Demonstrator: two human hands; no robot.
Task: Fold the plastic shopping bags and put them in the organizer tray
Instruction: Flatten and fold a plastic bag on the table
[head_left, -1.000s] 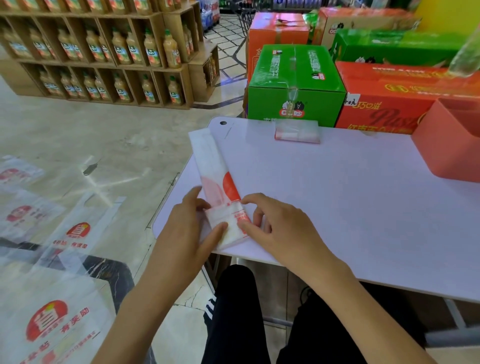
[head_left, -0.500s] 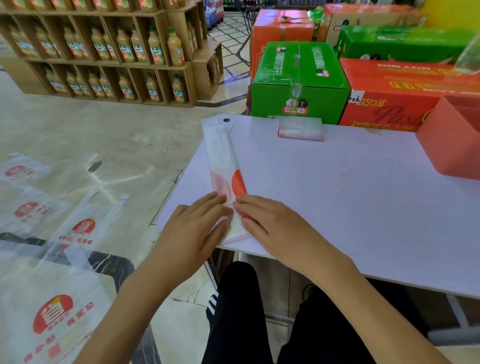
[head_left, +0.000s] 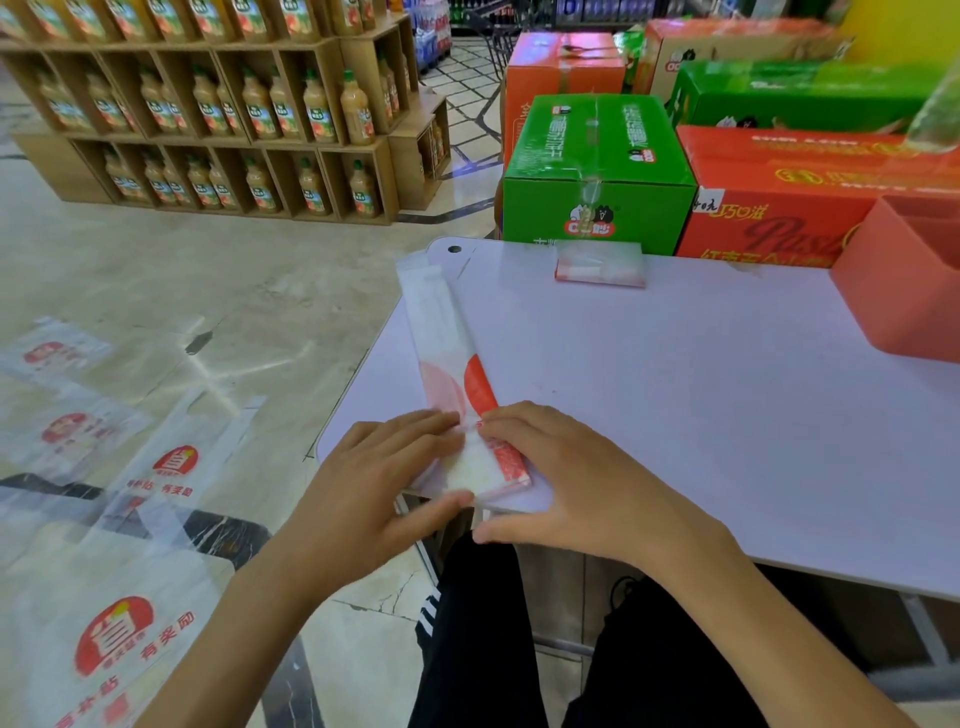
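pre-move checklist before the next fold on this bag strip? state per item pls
1. Both hands on the folded end: ok. Left hand and right hand press the folded end of the bag strip at the table's near edge.
2. Unfolded length lies straight on the table: ok, it runs toward the far corner.
3. Fold stays on the table: cannot tell, it sits right at the edge.
4. Organizer tray has room: cannot tell, its inside is mostly out of frame.
5. Earlier folded bag out of the way: ok, at the far edge.
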